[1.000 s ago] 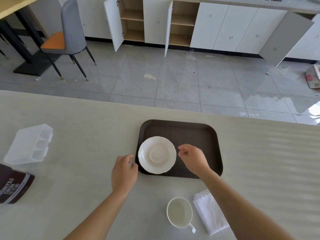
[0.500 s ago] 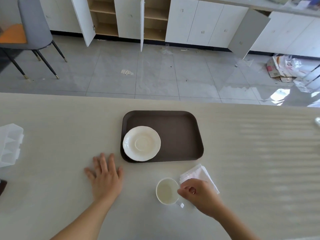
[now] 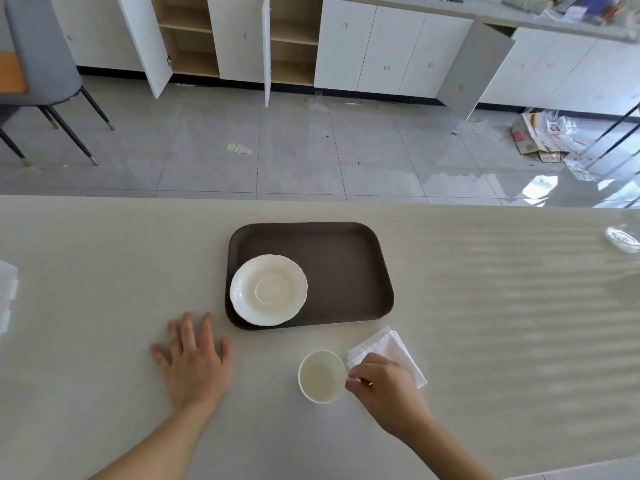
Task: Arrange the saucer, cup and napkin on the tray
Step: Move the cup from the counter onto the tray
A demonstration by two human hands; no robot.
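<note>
A white saucer [image 3: 268, 289] lies in the near left corner of the dark brown tray [image 3: 346, 265] on the pale table. Nearer to me an empty white cup [image 3: 321, 375] stands upright on the table, with a folded white napkin [image 3: 391, 348] just right of it. My right hand [image 3: 384, 393] is closed at the cup's right side, pinching its handle and covering part of the napkin. Flat on the table left of the tray rests my left hand [image 3: 194, 362], fingers spread, holding nothing.
A clear plastic organiser [image 3: 7, 292] shows at the left edge of the table and a glass object [image 3: 621, 239] at the far right. Beyond the table's far edge are tiled floor, a chair [image 3: 41, 64] and cupboards with open doors.
My right hand left the saucer, came back to the cup and closed on its handle. My left hand moved off the tray's corner and flattened on the table. The camera view shifted right.
</note>
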